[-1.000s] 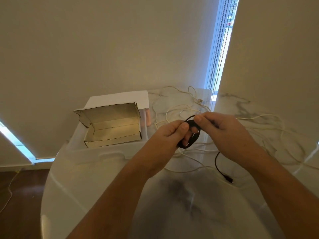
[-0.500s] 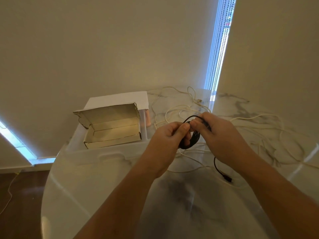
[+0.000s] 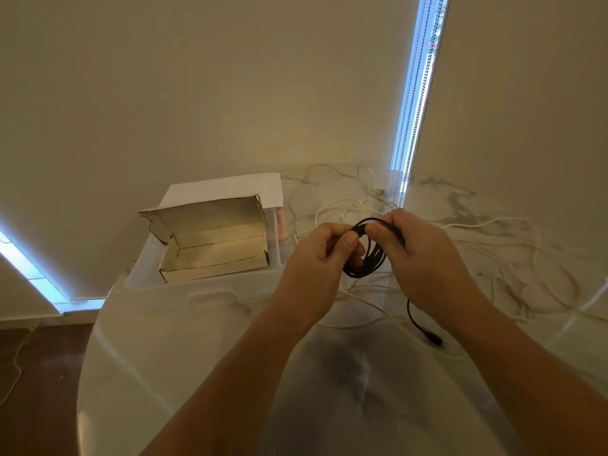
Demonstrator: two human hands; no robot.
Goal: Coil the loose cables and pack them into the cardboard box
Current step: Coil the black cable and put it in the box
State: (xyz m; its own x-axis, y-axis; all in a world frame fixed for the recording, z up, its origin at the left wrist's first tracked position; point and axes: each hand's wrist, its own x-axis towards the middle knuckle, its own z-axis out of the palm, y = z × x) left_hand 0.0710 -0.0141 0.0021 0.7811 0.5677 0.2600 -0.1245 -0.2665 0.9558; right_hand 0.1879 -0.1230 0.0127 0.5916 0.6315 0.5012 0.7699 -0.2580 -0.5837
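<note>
A black cable [image 3: 368,258] is wound into a small coil held above the marble table. My left hand [image 3: 316,268] pinches the coil's left side, and my right hand [image 3: 424,258] grips its top right. The cable's loose tail hangs below my right wrist, its plug [image 3: 431,339] resting on the table. An open cardboard box [image 3: 214,245] with its lid raised sits to the left, inside a clear plastic bin. Loose white cables [image 3: 513,251] lie tangled over the table behind and to the right of my hands.
The clear plastic bin [image 3: 204,291] holding the box stands at the table's left rear, with a white sheet [image 3: 230,189] behind it. The round marble table [image 3: 197,373] ends at the left over dark wood floor. A white wire [image 3: 19,357] trails on the floor.
The tail of the black cable has shortened slightly as my hands kept turning the coil. Both hands stay in about the same place.
</note>
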